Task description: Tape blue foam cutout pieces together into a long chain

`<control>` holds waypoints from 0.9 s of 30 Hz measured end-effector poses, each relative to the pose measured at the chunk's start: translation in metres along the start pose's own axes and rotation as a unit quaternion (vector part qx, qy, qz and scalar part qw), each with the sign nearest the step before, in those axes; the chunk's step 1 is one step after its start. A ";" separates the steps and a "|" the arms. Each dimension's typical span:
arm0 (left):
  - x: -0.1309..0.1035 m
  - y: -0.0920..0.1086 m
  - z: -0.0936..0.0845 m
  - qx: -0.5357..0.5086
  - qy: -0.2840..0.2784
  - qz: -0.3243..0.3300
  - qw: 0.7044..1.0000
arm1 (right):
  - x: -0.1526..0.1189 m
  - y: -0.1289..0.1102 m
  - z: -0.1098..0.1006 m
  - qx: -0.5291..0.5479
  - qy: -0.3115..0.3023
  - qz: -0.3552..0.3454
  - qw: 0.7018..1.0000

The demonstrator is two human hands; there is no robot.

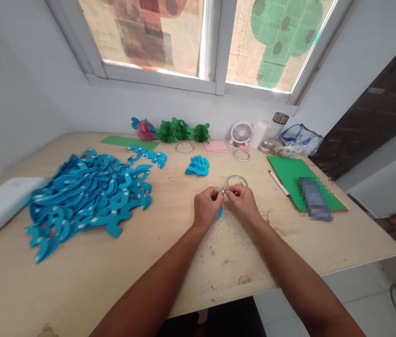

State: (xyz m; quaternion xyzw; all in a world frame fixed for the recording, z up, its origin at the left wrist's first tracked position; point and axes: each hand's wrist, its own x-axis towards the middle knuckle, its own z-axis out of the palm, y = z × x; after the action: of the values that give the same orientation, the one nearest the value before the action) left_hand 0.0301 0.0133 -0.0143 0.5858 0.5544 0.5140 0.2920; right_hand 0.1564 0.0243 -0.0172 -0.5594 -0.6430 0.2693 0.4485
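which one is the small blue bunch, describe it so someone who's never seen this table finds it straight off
On the pale wooden table under the window, look just beyond the person's left hand. There lies the small bunch of blue cutouts, compact and separate, unlike the far larger, sprawling blue heap to its left.

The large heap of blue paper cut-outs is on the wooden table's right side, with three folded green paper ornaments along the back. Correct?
Wrong side: in the head view, the large heap of blue paper cut-outs is on the left side of the wooden table. The rest holds.
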 end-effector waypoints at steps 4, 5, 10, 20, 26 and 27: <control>0.000 0.002 -0.001 -0.016 -0.004 -0.011 1.000 | -0.001 -0.002 -0.001 -0.030 0.004 -0.016 0.999; 0.000 0.002 -0.001 -0.025 -0.005 -0.016 1.000 | -0.001 -0.003 -0.001 -0.036 0.005 -0.020 0.999; 0.000 0.002 0.001 -0.078 -0.008 -0.050 0.996 | -0.002 -0.008 -0.002 -0.052 0.002 -0.039 0.998; 0.003 -0.004 0.002 -0.161 -0.006 -0.106 0.981 | -0.001 -0.009 -0.008 -0.066 0.013 -0.085 0.994; 0.002 -0.001 0.003 -0.206 -0.010 -0.137 0.969 | -0.002 -0.011 -0.008 -0.052 0.013 -0.088 0.995; 0.001 0.000 0.003 -0.209 -0.011 -0.140 0.968 | -0.002 -0.012 -0.008 -0.050 0.013 -0.089 0.995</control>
State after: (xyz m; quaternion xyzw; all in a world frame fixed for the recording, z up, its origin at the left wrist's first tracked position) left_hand 0.0326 0.0153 -0.0150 0.4345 0.5079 0.5659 0.4827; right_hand 0.1575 0.0189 -0.0044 -0.5248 -0.6971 0.1890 0.4504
